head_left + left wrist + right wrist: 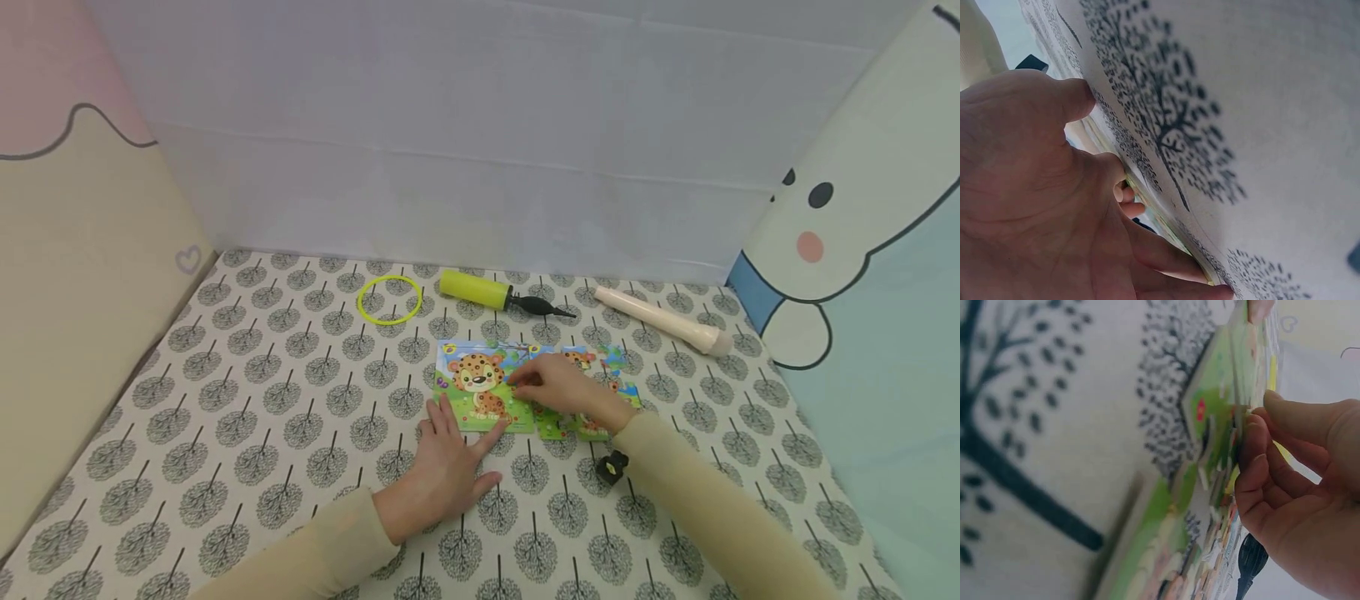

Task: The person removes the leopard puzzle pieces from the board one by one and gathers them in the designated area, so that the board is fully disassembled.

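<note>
A leopard picture puzzle board [455, 374] lies flat on the patterned cloth. My left hand [444, 477] reaches to its lower edge with fingers spread, fingertips touching the board. In the left wrist view, the palm of this left hand [1047, 194] shows with its thumb held apart. At the board's right side, my right hand [558, 385] has thumb and fingertips drawn together, pinching a puzzle piece mostly hidden by the fingers. The right wrist view shows this right hand [1297, 469] low over the board. Several loose puzzle pieces [592, 427] lie beneath and right of it.
Behind the board lie a yellow ring [363, 312], a yellow hand pump [474, 289] with a black nozzle, and a pale tube-shaped stick [660, 319]. A small black item [612, 467] sits by the right forearm. A white cloth wall [450, 150] stands behind.
</note>
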Available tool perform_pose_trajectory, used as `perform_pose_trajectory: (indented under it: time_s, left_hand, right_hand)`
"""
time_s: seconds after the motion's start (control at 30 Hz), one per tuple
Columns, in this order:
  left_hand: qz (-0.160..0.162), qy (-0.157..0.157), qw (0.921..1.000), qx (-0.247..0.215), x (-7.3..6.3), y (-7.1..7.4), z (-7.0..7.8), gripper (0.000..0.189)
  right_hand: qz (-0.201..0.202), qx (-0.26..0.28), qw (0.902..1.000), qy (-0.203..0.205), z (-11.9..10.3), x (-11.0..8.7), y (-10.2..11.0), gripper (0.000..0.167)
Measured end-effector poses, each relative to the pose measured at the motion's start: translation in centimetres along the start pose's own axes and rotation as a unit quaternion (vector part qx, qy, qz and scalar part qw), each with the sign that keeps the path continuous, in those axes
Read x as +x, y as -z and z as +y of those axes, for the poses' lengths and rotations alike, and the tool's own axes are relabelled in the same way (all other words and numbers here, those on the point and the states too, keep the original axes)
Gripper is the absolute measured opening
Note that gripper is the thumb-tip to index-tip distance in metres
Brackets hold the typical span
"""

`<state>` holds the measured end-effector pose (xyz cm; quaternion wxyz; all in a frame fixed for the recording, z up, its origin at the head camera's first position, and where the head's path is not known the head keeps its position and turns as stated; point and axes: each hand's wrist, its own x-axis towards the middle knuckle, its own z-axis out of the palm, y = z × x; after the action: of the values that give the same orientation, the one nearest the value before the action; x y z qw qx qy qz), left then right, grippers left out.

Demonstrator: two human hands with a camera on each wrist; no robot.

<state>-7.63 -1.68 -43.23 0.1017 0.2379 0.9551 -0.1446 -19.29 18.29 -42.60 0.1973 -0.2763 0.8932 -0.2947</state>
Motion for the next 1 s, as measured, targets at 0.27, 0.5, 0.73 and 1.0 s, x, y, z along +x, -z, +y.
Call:
perform_pose_trajectory:
  time_s: [0.27,0.5,0.73,1.0]
  left_hand:
    - [-0.011,0.003,0.9999,-0.001,0.0,0.1,0.1,0.069]
    - [-0.02,0.005,0.9998,-0.001,0.0,0.1,0.1,0.069]
    - [-0.008,-0.003,0.9999,-0.01,0.0,0.1,0.1,0.066]
    - [0.001,-0.007,1.0,-0.006,0.0,0.0,0.0,0.065]
  right_hand:
    - [-0.015,-0.011,0.9998,0.0,-0.6,0.0,0.2,0.021]
    - [-0.011,0.001,0.9996,-0.027,-0.7,0.3,-0.3,0.017]
    - [-0.008,0.019,0.9993,-0.03,-0.4,0.6,-0.5,0.01]
    - [0.0,0.071,0.9973,-0.018,0.4,0.6,-0.4,0.009]
